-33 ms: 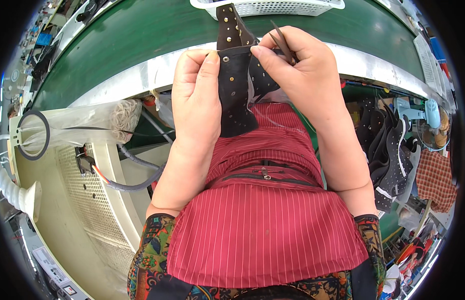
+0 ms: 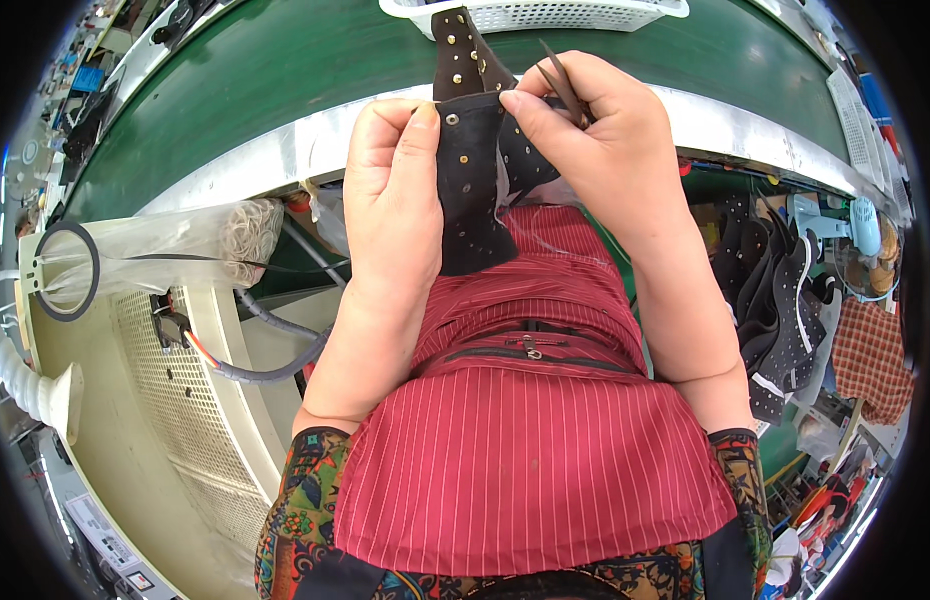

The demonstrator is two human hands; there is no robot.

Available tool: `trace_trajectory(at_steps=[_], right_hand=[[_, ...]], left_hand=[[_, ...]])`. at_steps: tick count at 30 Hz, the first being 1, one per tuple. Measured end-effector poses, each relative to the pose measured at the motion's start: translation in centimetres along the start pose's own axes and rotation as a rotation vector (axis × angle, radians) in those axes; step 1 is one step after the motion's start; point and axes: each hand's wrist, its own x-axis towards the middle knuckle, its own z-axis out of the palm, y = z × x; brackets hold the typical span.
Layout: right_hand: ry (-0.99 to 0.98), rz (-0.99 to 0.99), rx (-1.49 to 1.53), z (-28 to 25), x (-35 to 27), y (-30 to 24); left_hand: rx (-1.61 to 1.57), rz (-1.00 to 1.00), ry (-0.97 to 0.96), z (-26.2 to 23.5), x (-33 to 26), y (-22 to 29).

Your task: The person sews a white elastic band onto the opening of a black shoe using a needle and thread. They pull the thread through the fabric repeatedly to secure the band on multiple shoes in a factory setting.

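Note:
Between both hands, above my lap, a black studded material piece (image 2: 470, 190) hangs with a row of metal eyelets near its left edge. Another part of it, brownish with gold studs, rises behind its upper edge toward the green bench. My left hand (image 2: 393, 190) pinches the upper left corner between thumb and fingers. At the upper right edge, my right hand (image 2: 605, 130) grips the material with thumb and forefinger. Tucked in that same hand are dark pointed thread snips (image 2: 562, 80), blades apart and pointing up and left; their handle end is mostly covered by the fingers.
A green bench surface (image 2: 285, 90) with a pale metal edge runs across ahead, bearing a white plastic basket (image 2: 555, 14). Left stands a cream machine housing (image 2: 175, 400) with a clear plastic bag over it. At right hang black studded pieces (image 2: 775, 300) beside a blue fan (image 2: 865, 228).

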Motion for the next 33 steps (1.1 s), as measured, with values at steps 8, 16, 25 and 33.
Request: trace_trajectory(at_steps=[8, 16, 25, 33], right_hand=[[-0.142, 0.004, 0.37, 0.1, 0.3, 0.1], [-0.303, -0.149, 0.063, 0.3, 0.3, 0.9], [-0.363, -0.06, 0.066, 0.3, -0.3, 0.0], [-0.49, 0.025, -0.006, -0.2, -0.4, -1.0]], left_hand=[[-0.066, 0.039, -0.087, -1.6, 0.3, 0.3], [0.175, 0.069, -0.161, -2.1, -0.2, 1.5], [0.403, -0.084, -0.297, -3.3, 0.3, 3.0], [0.935, -0.186, -0.67, -2.6, 1.7, 5.8]])
